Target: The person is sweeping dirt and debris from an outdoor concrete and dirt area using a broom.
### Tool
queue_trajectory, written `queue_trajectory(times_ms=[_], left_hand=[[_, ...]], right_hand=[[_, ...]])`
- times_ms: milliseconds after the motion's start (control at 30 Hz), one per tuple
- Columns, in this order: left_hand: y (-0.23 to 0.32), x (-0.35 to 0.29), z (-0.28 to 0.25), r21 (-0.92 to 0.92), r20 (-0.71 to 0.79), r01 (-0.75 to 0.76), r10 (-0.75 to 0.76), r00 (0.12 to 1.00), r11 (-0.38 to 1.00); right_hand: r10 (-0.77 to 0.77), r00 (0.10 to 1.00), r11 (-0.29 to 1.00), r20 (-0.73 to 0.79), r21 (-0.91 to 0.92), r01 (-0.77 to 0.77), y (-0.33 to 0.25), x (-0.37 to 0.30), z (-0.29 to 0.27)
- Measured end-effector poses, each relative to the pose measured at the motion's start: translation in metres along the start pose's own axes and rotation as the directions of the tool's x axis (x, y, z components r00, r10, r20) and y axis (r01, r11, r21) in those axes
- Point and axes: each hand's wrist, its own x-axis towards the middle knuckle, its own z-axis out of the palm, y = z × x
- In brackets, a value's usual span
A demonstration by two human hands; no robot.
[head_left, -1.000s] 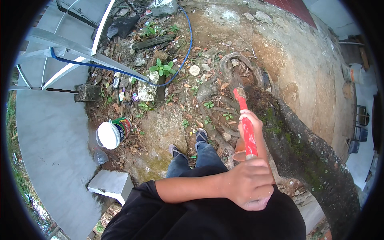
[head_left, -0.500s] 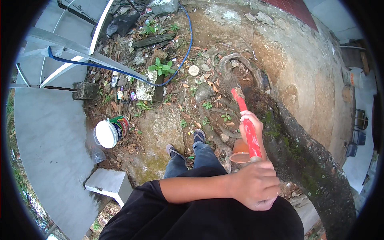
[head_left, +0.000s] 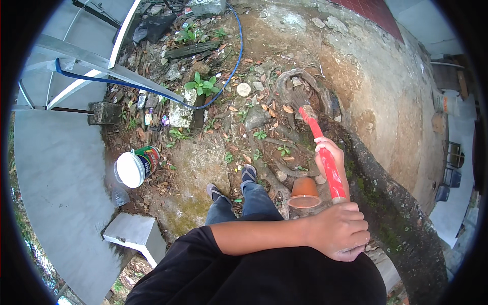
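Observation:
A stick broom with a red-wrapped handle slants away from my body to the right of my feet. My left hand, its arm crossing in front of my black shirt, is closed round the handle's near end. Farther along the handle, my right hand grips it too, fingers wrapped round. The broom's brown bristles fan out over the hollow ringed by a thick curved root. An orange plant pot lies tipped on the ground left of my right forearm.
A mossy trunk runs down the right side beside a concrete wall. Roots cross the soil near my feet. At left are a white-lidded bucket, a white block and a metal frame. A blue hose curves over rubble and plants.
Both hands and the broom have shifted slightly right and toward me, its bristles still over the root hollow. More of the orange pot shows now. The whole view has moved a little.

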Motion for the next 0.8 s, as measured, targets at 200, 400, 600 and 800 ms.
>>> queue_trajectory(times_ms=[200, 400, 600, 800], left_hand=[[-0.085, -0.03, -0.022, 0.051, -0.027, 0.155, -0.154, 0.988, 0.987], [-0.003, -0.009, -0.031, 0.042, 0.01, 0.011, -0.012, 1.0, 0.999], [-0.024, -0.004, -0.027, -0.001, 0.049, 0.105, -0.105, 0.993, 0.994], [-0.063, -0.037, -0.054, 0.063, 0.02, 0.233, -0.234, 0.972, 0.97]], right_hand=[[-0.012, 0.995, 0.999, -0.097, 0.04, 0.016, 0.09, 0.024, 0.027], [0.022, 1.0, 0.996, 0.011, 0.091, -0.023, -0.006, -0.004, 0.038], [-0.024, 0.981, 0.997, -0.192, -0.072, 0.01, 0.014, 0.01, 0.011], [0.03, 0.999, 0.997, 0.034, 0.068, -0.032, 0.066, 0.003, 0.058]])
